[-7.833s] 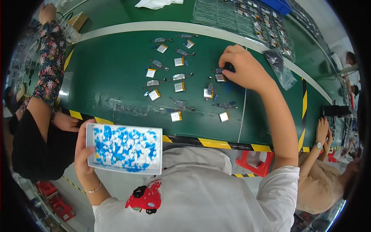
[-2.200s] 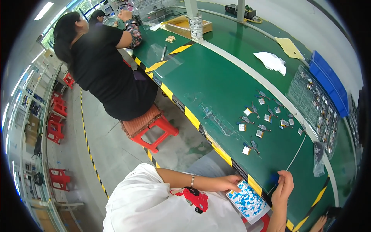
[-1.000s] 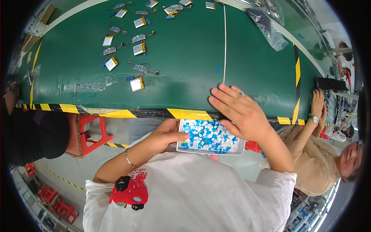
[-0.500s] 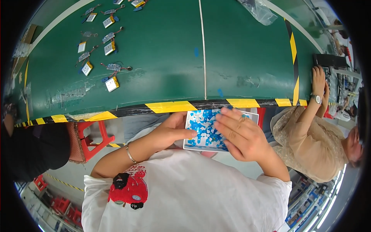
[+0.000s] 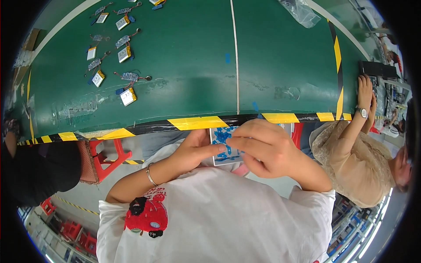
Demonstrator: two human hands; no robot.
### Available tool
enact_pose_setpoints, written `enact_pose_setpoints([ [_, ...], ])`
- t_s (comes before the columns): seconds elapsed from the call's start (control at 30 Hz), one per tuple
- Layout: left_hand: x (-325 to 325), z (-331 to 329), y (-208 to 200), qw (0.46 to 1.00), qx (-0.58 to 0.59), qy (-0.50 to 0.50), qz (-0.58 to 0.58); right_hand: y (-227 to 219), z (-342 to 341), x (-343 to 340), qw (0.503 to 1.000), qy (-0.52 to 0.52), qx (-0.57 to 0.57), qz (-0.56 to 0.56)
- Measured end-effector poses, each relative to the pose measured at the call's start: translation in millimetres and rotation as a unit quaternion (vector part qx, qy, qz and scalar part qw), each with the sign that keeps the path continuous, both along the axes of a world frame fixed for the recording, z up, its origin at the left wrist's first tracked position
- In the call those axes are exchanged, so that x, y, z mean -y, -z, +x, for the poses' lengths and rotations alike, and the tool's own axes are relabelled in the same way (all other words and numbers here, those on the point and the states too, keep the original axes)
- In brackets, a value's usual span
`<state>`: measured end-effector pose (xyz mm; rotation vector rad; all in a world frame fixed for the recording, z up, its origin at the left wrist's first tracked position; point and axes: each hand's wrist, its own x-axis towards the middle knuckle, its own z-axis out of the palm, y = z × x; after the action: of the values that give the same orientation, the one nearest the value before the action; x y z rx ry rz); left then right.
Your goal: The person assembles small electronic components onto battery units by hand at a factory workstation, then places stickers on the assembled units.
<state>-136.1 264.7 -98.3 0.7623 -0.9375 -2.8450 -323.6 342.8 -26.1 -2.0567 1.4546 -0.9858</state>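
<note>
A shallow white tray (image 5: 222, 163) holding many small blue and white pieces (image 5: 222, 136) is held just below the table's front edge. My left hand (image 5: 196, 150) grips its left side, with the thumb over the rim. Above the tray's right part, my right hand (image 5: 272, 148) has its fingers bent and drawn together, the tips down at the pieces. Anything pinched between those fingertips is hidden. The right hand also covers much of the tray.
On the green table (image 5: 184, 52) at the far left lie several silver battery cells (image 5: 128, 96) wired to small circuit boards (image 5: 130, 76). Yellow-black tape (image 5: 197, 122) lines the front edge. A clear plastic bag (image 5: 302, 13) lies far right. A co-worker's hands (image 5: 364, 94) rest farther right.
My right hand has gone from lying flat over the tray to bent fingers, shifting slightly left across it. The left hand keeps its hold.
</note>
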Motion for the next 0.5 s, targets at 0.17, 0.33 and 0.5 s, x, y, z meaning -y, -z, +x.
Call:
enact_pose_setpoints([
  [0.17, 0, -1, 0, 1.000, -0.012, -0.006, -0.006, 5, 12, -16, 0.997, 0.020, -0.071, 0.019],
  [0.33, 1, -2, -1, 1.000, -0.019, 0.006, 0.017, 6, 20, -31, 0.987, 0.080, -0.135, 0.026],
  [0.5, 0, -3, -2, 1.000, -0.010, -0.009, 0.004, 10, 27, -38, 0.987, 0.144, -0.055, 0.045],
])
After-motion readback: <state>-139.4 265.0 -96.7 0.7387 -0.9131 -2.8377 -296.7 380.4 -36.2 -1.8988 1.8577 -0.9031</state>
